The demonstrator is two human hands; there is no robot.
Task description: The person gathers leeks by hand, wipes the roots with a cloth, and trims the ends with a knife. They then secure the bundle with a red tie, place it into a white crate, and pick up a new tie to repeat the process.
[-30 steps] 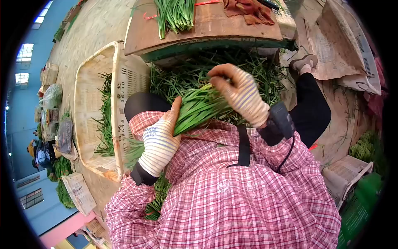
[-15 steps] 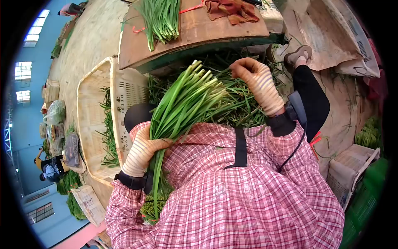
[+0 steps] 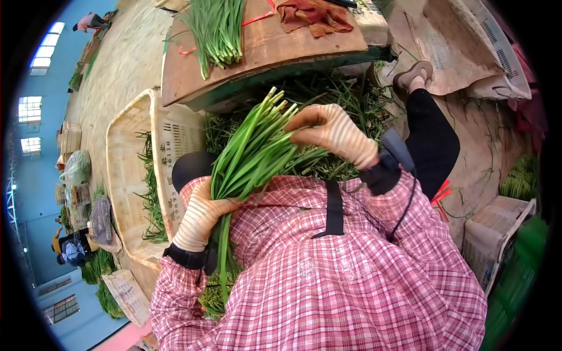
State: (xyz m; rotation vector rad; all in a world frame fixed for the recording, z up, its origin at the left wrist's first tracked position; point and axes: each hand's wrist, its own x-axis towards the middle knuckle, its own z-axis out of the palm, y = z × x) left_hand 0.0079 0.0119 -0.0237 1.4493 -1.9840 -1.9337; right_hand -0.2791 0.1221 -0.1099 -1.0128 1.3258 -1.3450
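Observation:
My left hand [image 3: 205,213], in a striped glove, is wrapped round the lower part of a bunch of long green stalks [image 3: 249,152]. The pale cut ends fan out up and to the right. At the right edge of that bunch is my right hand [image 3: 333,131], also gloved, its thumb and fingers pinched at the stalk ends; what lies between the fingertips is too small to make out. Loose green leaves [image 3: 351,105] are heaped below and behind the right hand.
A wooden board [image 3: 269,47] ahead bears another green bunch [image 3: 216,35] and a reddish cloth [image 3: 316,16]. A pale plastic crate [image 3: 155,128] with some leaves stands at left. Crates [image 3: 497,228] stand at lower right. Two people are far off at left.
My right hand has moved left and down from above the loose leaves to the stalk ends. My left hand still holds the bunch. The view has shifted slightly.

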